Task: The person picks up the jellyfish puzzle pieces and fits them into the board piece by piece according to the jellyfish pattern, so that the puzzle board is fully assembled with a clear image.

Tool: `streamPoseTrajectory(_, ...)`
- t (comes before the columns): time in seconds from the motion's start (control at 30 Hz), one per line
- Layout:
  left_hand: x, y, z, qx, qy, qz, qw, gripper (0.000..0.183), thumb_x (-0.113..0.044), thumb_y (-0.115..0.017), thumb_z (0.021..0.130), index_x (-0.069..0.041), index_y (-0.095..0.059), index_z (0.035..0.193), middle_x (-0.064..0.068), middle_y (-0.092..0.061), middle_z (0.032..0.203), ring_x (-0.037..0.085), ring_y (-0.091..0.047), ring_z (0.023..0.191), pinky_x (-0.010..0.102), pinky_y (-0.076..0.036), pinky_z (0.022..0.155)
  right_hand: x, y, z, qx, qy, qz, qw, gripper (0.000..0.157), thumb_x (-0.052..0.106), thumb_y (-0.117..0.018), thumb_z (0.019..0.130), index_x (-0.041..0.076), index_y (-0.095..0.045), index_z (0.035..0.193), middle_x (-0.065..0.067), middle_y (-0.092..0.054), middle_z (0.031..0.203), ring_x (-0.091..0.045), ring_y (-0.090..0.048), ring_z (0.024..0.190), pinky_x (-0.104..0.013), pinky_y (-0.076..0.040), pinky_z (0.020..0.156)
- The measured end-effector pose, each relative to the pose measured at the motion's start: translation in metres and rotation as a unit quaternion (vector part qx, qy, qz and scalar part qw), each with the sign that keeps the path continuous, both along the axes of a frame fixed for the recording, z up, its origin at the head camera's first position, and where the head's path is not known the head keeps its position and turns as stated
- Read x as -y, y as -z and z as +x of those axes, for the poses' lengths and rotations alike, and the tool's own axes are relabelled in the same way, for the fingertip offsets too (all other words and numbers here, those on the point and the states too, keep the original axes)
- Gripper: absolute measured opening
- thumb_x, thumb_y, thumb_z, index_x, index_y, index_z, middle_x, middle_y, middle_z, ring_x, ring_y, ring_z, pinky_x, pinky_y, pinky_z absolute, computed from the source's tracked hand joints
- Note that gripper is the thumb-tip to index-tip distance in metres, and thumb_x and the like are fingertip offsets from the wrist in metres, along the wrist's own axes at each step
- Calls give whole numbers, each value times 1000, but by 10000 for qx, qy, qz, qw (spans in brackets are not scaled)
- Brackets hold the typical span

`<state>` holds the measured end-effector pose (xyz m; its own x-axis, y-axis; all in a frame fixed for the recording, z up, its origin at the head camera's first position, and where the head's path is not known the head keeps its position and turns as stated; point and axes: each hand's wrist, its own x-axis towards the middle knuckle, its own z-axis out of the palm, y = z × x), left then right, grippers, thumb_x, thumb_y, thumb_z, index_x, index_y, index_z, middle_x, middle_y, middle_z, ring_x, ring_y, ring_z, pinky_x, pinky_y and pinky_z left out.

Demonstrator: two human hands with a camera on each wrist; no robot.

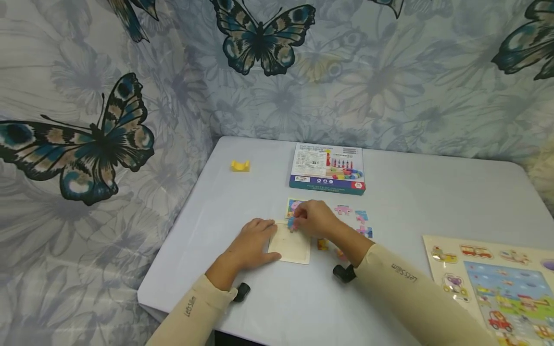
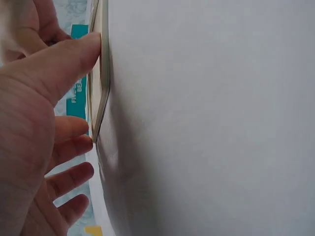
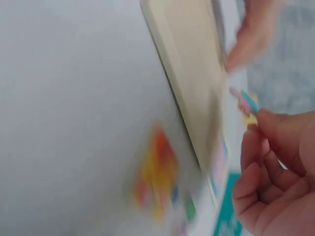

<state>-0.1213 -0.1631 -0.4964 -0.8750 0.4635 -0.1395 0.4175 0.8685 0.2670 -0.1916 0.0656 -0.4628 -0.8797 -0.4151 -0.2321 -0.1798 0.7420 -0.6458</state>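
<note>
A shallow wooden puzzle tray (image 1: 289,247) lies near the middle of the table, its bare inside facing up. My left hand (image 1: 253,245) touches its left side with fingers extended, and the thumb (image 2: 81,54) presses against the edge. Over the tray's far end, my right hand (image 1: 318,222) pinches a small pink and blue jigsaw piece (image 3: 247,103) between thumb and forefinger. Just beyond the tray is a picture card (image 1: 292,206), partly hidden by the right hand. Several loose jigsaw pieces (image 1: 361,216) lie to the right, some covered by the right arm.
A flat toy box (image 1: 327,168) lies behind the pieces. At the far left sits a small yellow block (image 1: 240,166). A large illustrated puzzle board (image 1: 450,269) takes up the right front of the table. Butterfly-patterned cloth (image 1: 389,96) hangs behind and at the left.
</note>
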Motion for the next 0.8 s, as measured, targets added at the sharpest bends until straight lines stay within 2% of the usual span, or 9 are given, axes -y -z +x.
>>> streamPoseTrajectory(0.1,-1,-3,3,-128,14,-15,9999,77,-55,-73,89,-10,-54,148,6,-50,155,27,-45,142,46,-33,121,18,11,4,50,-166,5,9999,7,18,-75,94,11,-75,93,2,-64,78,-14,-57,73,-24,-51,66)
streamPoseTrajectory(0.3,-1,-9,7,-466,64,-73,9989,66,-53,-75,88,-11,-63,138,6,-61,144,27,-53,134,44,-38,117,41,25,5,-275,-239,220,9991,6,18,-75,94,12,-77,94,2,-63,78,-15,-56,76,-28,-50,71)
streamPoseTrajectory(0.47,0,-10,8,-529,208,-231,9981,63,-51,-74,89,-13,-63,139,7,-61,144,27,-55,131,44,-41,114,46,25,4,-556,-498,325,9967,5,18,-76,93,13,-77,93,4,-65,78,-15,-57,76,-30,-52,74)
streamPoseTrajectory(0.6,2,-10,7,-501,301,-381,9976,67,-53,-73,90,-14,-60,144,6,-59,145,26,-54,129,44,-44,111,46,24,3,-724,-545,389,9951,6,19,-77,92,13,-76,92,4,-65,77,-15,-56,76,-30,-52,75)
streamPoseTrajectory(0.8,1,-9,6,-507,358,-604,9962,66,-56,-69,92,-22,-57,148,4,-54,146,24,-51,127,45,-45,107,42,24,-1,-616,-424,547,9957,6,19,-78,92,16,-76,87,4,-63,76,-15,-56,77,-29,-51,72)
